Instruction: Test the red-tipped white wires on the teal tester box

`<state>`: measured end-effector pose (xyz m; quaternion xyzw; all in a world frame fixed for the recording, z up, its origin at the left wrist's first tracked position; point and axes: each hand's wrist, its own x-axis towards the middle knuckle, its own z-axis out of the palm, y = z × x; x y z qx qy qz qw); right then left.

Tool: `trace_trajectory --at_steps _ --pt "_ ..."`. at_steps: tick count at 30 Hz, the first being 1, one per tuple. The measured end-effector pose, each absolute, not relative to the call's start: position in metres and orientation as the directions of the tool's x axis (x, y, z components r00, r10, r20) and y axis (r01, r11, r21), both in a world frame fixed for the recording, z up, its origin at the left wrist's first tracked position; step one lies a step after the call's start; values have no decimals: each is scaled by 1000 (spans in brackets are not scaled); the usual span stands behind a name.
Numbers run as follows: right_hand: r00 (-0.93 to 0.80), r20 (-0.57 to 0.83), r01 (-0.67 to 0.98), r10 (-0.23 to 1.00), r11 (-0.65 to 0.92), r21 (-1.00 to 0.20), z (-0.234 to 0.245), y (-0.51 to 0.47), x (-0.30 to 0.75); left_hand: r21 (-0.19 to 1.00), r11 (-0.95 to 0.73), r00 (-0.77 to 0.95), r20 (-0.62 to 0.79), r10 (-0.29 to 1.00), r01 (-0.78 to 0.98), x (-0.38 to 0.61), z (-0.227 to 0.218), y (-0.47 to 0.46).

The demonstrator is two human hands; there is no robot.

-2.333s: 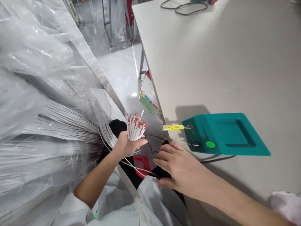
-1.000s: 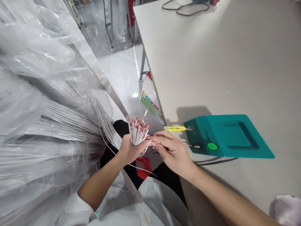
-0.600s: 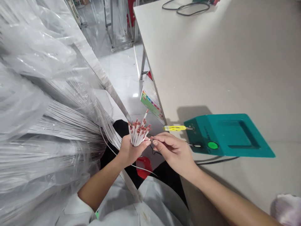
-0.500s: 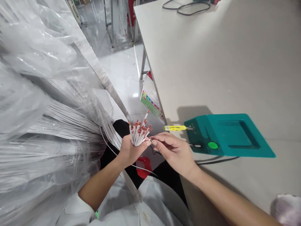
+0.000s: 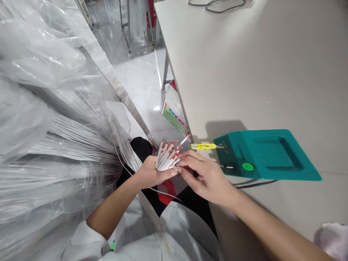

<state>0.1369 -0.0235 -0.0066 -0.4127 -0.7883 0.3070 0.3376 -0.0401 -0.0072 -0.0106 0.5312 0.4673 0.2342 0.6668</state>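
My left hand (image 5: 150, 173) is closed round a bundle of thin white wires with red tips (image 5: 169, 156); the tips fan out toward the right. My right hand (image 5: 207, 176) has its thumb and fingers pinched at the wires on the right side of the fan, touching the bundle. The wires run back left into a large mass of white wires wrapped in clear plastic (image 5: 54, 145). Just right of the hands, a teal box (image 5: 268, 156) with a green button (image 5: 247, 166) and a yellow clip (image 5: 202, 146) sits on the table's edge.
The pale table (image 5: 258, 65) stretches to the right and back, with a black cable (image 5: 217, 5) at its far end. A coloured carton (image 5: 174, 117) stands on the glossy floor by a table leg. A red object (image 5: 167, 190) lies below my hands. Pink cloth (image 5: 333, 237) shows at bottom right.
My right hand came from my lap up to the bundle and pinched at its wires. The bundle has tipped to the right and its tips have fanned apart.
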Motion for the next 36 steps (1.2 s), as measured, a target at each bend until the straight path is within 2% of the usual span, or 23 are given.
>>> trace_trajectory --at_steps 2,6,8,12,15,17,20,22,26,30,33,36 --pt "-541 326 478 775 603 -639 -7 -22 143 900 384 476 -435 764 208 -44 -12 -5" --pt "-665 428 555 612 788 -266 -10 -21 154 872 452 449 -486 750 188 -46 -15 -2" --pt "-690 407 570 599 796 -204 -12 -22 158 865 467 409 -500 763 185 -45 -15 -2" --pt "-676 357 585 644 765 -271 -18 -25 159 884 446 268 -467 843 137 -42 -10 -3" --pt "-544 465 635 698 705 -315 -19 -26 156 890 422 167 -448 878 171 -39 -8 -5" --pt "-391 529 649 753 633 -421 -16 -25 152 889 405 150 -440 886 213 -38 -8 -7" --pt "-262 473 560 841 532 -636 -8 -22 146 903 352 182 -400 898 247 -35 -8 -8" --pt "-297 419 492 858 514 -703 -4 -21 144 917 320 221 -372 902 237 -34 -9 -10" --pt "-463 334 436 821 539 -721 -2 -17 147 941 288 346 -335 876 181 -36 -12 -12" --pt "-591 251 336 766 517 -787 0 -14 152 957 244 497 -289 819 154 -44 -13 -12" --pt "-592 230 230 773 435 -870 0 -15 149 959 242 575 -283 767 149 -51 -11 -10" --pt "-495 180 86 850 254 -963 -5 -18 138 957 270 569 -283 772 109 -56 -13 -8"
